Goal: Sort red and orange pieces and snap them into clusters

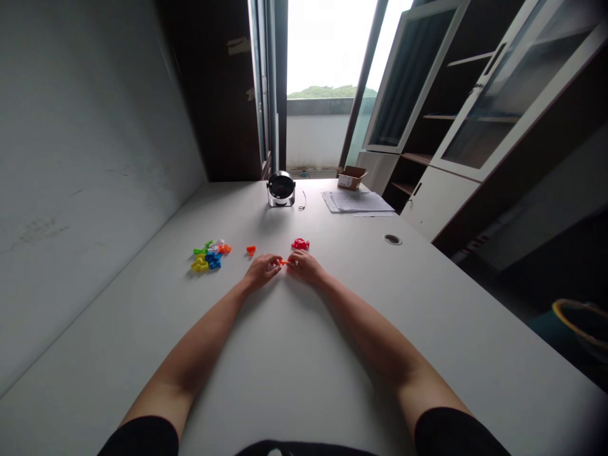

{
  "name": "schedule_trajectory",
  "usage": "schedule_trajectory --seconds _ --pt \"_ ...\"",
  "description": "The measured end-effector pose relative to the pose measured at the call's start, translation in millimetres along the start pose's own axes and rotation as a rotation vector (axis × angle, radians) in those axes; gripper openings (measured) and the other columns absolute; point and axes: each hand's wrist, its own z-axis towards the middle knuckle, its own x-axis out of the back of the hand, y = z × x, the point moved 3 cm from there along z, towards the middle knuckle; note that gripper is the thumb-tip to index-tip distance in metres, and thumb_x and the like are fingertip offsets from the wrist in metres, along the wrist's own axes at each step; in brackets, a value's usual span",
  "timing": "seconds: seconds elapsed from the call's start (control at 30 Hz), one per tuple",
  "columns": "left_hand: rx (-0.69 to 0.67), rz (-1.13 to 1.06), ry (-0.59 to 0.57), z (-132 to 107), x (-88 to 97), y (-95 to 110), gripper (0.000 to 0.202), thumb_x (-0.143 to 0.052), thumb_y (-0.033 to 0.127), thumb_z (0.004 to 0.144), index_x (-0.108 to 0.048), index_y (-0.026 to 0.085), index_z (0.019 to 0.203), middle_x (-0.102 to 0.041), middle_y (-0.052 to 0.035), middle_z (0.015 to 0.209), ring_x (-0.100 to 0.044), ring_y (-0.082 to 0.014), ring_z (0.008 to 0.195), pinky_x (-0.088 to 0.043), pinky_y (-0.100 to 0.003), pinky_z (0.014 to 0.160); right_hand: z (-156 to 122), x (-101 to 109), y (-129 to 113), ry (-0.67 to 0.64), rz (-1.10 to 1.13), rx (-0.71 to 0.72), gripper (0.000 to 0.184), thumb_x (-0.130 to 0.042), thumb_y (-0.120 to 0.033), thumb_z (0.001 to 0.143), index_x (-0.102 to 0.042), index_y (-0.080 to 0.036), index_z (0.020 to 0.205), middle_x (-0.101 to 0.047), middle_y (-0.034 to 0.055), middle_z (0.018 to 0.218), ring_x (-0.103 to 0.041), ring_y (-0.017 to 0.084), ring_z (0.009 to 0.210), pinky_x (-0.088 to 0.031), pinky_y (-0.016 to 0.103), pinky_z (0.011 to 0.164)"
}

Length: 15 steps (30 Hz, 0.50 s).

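My left hand [263, 270] and my right hand [304, 266] meet over the white table, fingers pinched toward each other. Between their fingertips is a small orange plastic piece [284, 262], gripped from both sides; the fingers cover most of it. Just beyond my right hand lies a red plastic piece [300, 244]. Another orange plastic piece [251, 251] rests behind my left hand, apart from it. Farther left sits a loose pile of small plastic pieces: yellow [200, 263], blue [213, 259], green [203, 249], and some white and orange ones.
A black round fan-like device [280, 188] stands at the back of the table [285, 354], a thin cord [303, 201] beside it. Papers [358, 201] and an open cardboard box [351, 178] are at the back right. A cable hole [392, 239] is set into the right side. A wall borders the left.
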Motion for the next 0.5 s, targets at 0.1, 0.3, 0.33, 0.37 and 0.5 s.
schedule_trajectory --seconds 0.1,0.3,0.33,0.37,0.5 --pt "0.014 0.003 -0.003 0.1 0.3 0.6 0.029 -0.06 0.03 0.089 -0.068 0.024 0.115 -0.071 -0.0057 0.11 -0.064 -0.0222 0.101 -0.049 -0.035 0.092 -0.5 0.2 -0.4 0.001 -0.004 0.003 0.012 -0.064 -0.032 0.092 -0.068 -0.02 0.09 -0.064 0.0052 0.089 -0.057 0.019 0.089 -0.046 0.031 0.08" --pt "0.021 0.0 -0.014 0.3 -0.3 0.0 0.03 -0.06 0.031 0.089 -0.067 0.023 0.116 -0.071 -0.0061 0.112 -0.063 -0.0228 0.103 -0.049 -0.035 0.093 -0.9 -0.4 -0.3 0.013 -0.009 0.026 0.009 -0.067 -0.028 0.089 -0.068 -0.021 0.094 -0.064 0.0049 0.09 -0.056 0.02 0.088 -0.046 0.032 0.079" --pt "0.02 0.0 -0.016 0.4 -0.5 -0.5 0.03 -0.061 0.031 0.089 -0.067 0.023 0.117 -0.071 -0.0061 0.113 -0.063 -0.0229 0.104 -0.049 -0.035 0.093 -0.9 -0.4 -0.4 0.014 -0.01 0.027 0.009 -0.067 -0.028 0.088 -0.068 -0.021 0.094 -0.064 0.0049 0.09 -0.056 0.02 0.087 -0.046 0.032 0.079" --pt "0.018 0.0 -0.017 0.6 -0.8 -0.9 0.03 -0.061 0.031 0.089 -0.067 0.023 0.117 -0.071 -0.0062 0.113 -0.063 -0.023 0.104 -0.049 -0.035 0.093 -0.8 -0.3 -0.5 0.013 -0.011 0.026 0.008 -0.067 -0.026 0.088 -0.068 -0.021 0.094 -0.064 0.0049 0.09 -0.057 0.019 0.087 -0.046 0.032 0.078" --pt "0.005 -0.007 -0.02 0.9 -1.2 -1.7 0.03 -0.061 0.031 0.089 -0.067 0.022 0.116 -0.071 -0.0062 0.113 -0.063 -0.0226 0.103 -0.049 -0.035 0.093 -0.5 0.8 -2.4 0.003 -0.013 0.019 0.008 -0.067 -0.023 0.087 -0.069 -0.021 0.094 -0.064 0.0049 0.091 -0.057 0.019 0.088 -0.047 0.032 0.079"
